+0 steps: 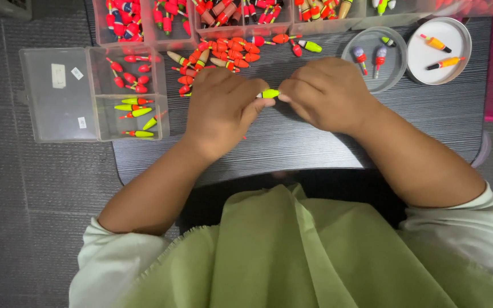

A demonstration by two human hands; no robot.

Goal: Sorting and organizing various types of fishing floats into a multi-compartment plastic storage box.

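Small lime-green tapered plastic fishing float (269,93) near table (315,142) far edge, pinched between left hand (223,108) and right hand (326,91), both closed. Likely light, stiff, slippery; best gripped at thick middle.

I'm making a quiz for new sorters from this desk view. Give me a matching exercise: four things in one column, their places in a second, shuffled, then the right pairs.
Things
1. yellow-green float
2. white round lid
3. clear compartment box
4. loose pile of red floats

Places
A. far right of the desk, two orange floats on it
B. pinched between left hand and right hand
C. off the desk's left edge
D. just beyond the left hand's knuckles

Pairs: 1-B, 2-A, 3-C, 4-D
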